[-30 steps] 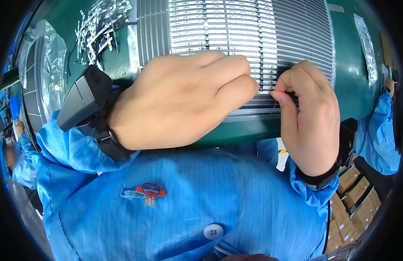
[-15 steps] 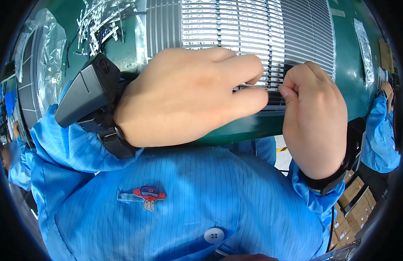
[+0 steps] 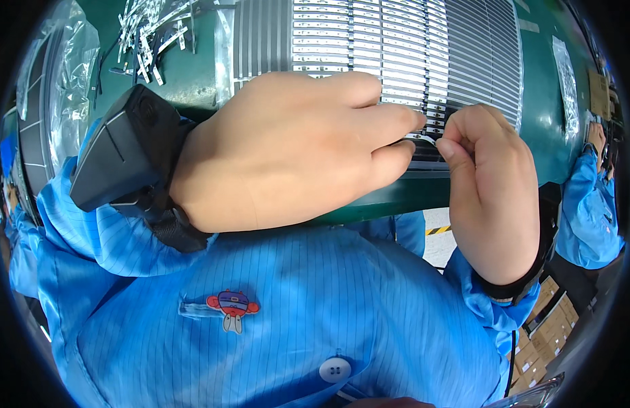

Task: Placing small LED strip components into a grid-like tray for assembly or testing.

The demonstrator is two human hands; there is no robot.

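Below me a flat panel (image 3: 264, 41) of parallel dark grooves holds rows of thin white strips (image 3: 328, 30) with small dark marks, resembling LED light strips. Across its near edge lies my left hand (image 3: 294, 146), back upward, thumb and index fingertips closed about a thin white strip (image 3: 425, 138). Facing it, my right hand (image 3: 495, 183) pinches the same strip's end between thumb and curled index finger. A short curved piece of the strip shows between the two hands. The rest is hidden under the left hand.
A loose heap of similar strips (image 3: 148, 41) lies on the green table (image 3: 192, 75) at the far left, near clear plastic bags (image 3: 77, 81). Another plastic wrapper (image 3: 565, 88) lies at right. Beyond it a co-worker's blue sleeve (image 3: 587, 211) shows. Cardboard boxes (image 3: 549, 333) stand lower right.
My left hand's fingers have shifted and drawn closer to the right hand, with more of the strip showing between them. The right hand has barely moved. The view has shifted slightly.
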